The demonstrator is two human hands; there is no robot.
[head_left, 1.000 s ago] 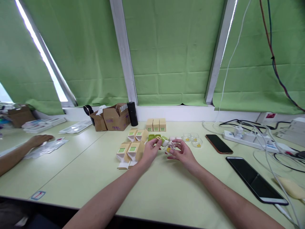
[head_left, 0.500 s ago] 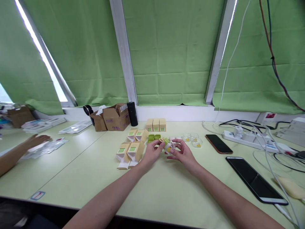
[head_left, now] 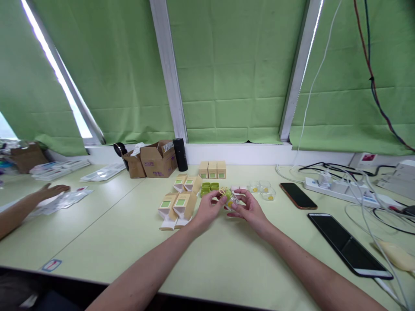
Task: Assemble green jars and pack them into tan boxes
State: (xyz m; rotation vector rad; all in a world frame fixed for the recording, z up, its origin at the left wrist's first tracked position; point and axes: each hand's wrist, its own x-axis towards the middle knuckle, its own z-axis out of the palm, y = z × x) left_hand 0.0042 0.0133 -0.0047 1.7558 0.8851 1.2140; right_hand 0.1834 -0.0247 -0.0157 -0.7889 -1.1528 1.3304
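Observation:
My left hand (head_left: 207,207) and my right hand (head_left: 248,207) meet over the pale green table (head_left: 106,224). Between their fingertips sits a small clear plastic case (head_left: 231,200) with a yellow bit inside, and a green-and-white piece (head_left: 227,193) presses against its top. The left fingers pinch the green piece; the right fingers curl round the clear case. Open tan cartons with green labels (head_left: 179,204) lie just left of my left hand. Two green pieces (head_left: 210,186) rest on the table behind my hands.
Three closed tan boxes (head_left: 212,169) stand at the back, with clear cases (head_left: 263,189) to their right. Two phones (head_left: 297,195) (head_left: 347,243) lie right, near a power strip (head_left: 337,186) and cables. Brown cardboard boxes (head_left: 152,162) and a black cylinder (head_left: 180,154) stand behind. Another person's hand (head_left: 52,190) rests far left.
My left hand has brought the green-and-white piece rightward onto the clear case held in my right hand. The other person's hand at far left shifted slightly.

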